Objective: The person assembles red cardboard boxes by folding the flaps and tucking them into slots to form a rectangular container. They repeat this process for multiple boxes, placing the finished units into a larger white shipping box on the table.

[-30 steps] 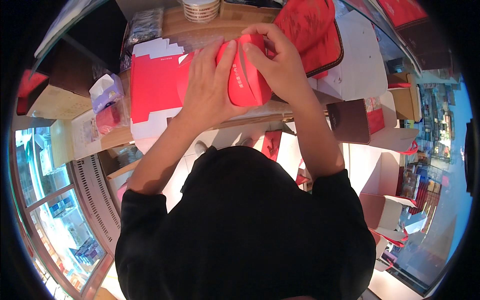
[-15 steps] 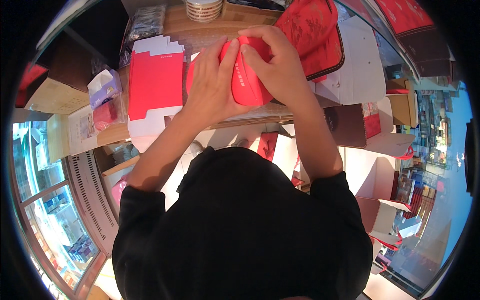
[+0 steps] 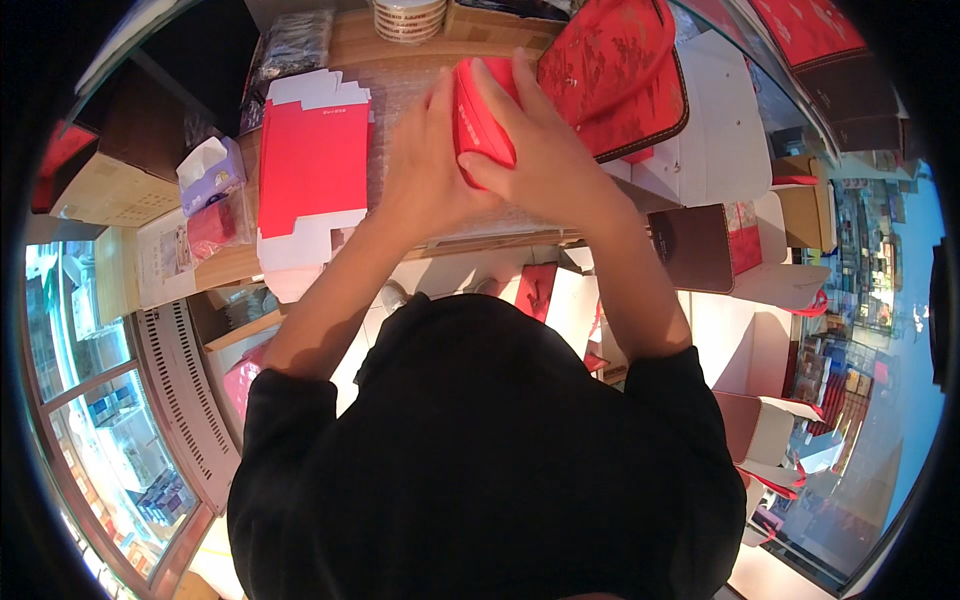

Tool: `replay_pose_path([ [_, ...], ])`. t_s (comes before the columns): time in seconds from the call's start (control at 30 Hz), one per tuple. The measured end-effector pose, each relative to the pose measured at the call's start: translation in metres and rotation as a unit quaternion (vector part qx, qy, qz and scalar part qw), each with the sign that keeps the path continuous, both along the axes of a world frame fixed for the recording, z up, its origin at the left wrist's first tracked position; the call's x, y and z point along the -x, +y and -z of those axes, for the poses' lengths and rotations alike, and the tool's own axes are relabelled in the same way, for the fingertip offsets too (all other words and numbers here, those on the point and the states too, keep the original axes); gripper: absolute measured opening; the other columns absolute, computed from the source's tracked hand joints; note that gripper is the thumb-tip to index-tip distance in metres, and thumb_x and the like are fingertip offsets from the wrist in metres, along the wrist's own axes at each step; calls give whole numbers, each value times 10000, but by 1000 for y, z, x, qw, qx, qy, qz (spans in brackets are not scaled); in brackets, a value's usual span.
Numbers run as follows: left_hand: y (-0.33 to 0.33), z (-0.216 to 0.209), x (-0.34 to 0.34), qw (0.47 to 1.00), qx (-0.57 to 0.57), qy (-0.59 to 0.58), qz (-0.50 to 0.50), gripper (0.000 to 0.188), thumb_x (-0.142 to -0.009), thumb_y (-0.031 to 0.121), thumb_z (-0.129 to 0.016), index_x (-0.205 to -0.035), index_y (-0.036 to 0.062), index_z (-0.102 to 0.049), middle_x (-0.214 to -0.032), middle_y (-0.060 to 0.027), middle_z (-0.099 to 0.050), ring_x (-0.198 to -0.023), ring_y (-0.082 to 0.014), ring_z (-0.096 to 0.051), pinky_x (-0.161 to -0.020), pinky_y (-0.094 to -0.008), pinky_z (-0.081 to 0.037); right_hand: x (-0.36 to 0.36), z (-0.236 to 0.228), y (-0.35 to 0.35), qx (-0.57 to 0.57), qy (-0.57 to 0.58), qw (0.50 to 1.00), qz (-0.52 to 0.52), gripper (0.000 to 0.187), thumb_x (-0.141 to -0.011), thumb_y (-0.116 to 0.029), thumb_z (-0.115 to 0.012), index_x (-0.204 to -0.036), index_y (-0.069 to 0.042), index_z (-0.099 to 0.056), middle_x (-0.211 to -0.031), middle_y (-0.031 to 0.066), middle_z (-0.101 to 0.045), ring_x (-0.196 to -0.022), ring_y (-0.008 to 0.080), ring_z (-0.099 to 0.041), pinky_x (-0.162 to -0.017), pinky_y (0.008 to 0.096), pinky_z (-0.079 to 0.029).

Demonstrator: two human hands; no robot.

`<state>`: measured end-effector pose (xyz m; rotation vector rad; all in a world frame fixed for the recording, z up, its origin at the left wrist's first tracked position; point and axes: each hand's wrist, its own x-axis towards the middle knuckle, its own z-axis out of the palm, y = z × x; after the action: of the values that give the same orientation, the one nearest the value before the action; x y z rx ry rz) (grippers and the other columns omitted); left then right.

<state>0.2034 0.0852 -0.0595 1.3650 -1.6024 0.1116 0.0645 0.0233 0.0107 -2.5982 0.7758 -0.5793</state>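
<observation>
A small red cardboard box (image 3: 478,125) with light printing on its face is held up over the worktable, between my two hands. My left hand (image 3: 425,165) presses along its left side, the fingers pointing up and somewhat blurred. From the right, my right hand (image 3: 550,150) grips it, with the thumb low across the front and the fingers over the upper part. My palms cover the box's lower end. To the left of my left hand lies a stack of flat red box blanks (image 3: 312,160) with white flaps.
A red patterned bag (image 3: 620,80) with dark trim stands close to my right hand. White boards (image 3: 720,130) lie beyond it. Ribbon rolls (image 3: 410,20) sit at the back. At the left are a purple tissue pack (image 3: 212,178) and a brown carton (image 3: 110,185).
The red box has been turned and squeezed narrower between my hands. My right hand has shifted its grip, and my left fingers have slid off the front to the left side.
</observation>
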Motion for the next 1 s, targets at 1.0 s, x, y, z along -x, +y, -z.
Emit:
replay_pose_path([
  [1.0, 5, -43, -34, 891, -56, 373, 253, 423, -845, 128, -707, -1212, 83, -502, -1390, -112, -435, -1187, -201, -495, -945, -359, -474, 23, 1, -4, -299, -413, 859, -43, 330, -797, -23, -723, -1102, -17, -598, -1272, 123, -555, -1165, 185, -530, -970, 306, -432],
])
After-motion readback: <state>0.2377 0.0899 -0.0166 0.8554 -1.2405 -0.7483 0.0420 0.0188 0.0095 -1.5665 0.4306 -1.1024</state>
